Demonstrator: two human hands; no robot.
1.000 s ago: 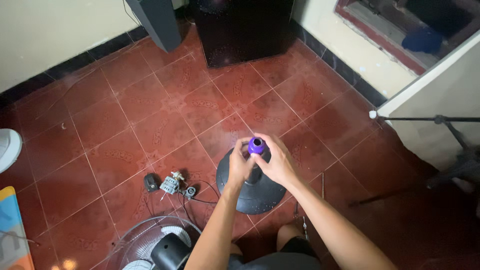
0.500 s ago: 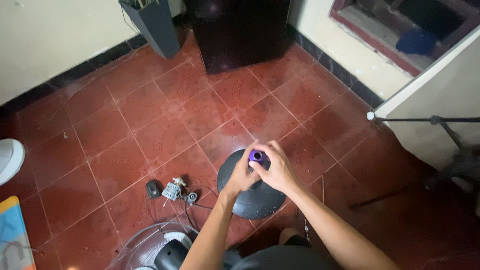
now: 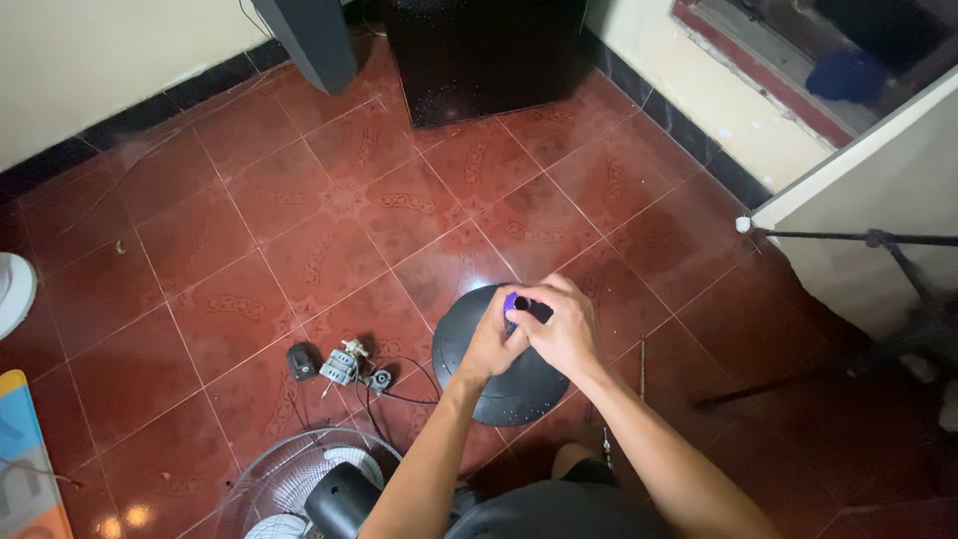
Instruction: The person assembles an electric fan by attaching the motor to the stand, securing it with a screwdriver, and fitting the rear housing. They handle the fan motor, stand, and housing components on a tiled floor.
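Both hands are working together over the round black fan base (image 3: 499, 384): the left hand (image 3: 491, 344) and right hand (image 3: 565, 327) are gripping the purple collar (image 3: 511, 300) atop its post, just right of the loose motor (image 3: 341, 364).

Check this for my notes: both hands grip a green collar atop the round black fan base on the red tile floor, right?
Not quite: the collar is purple, not green, as the head view shows. Both the left hand and right hand do grip it atop the round black fan base on the red tile floor.
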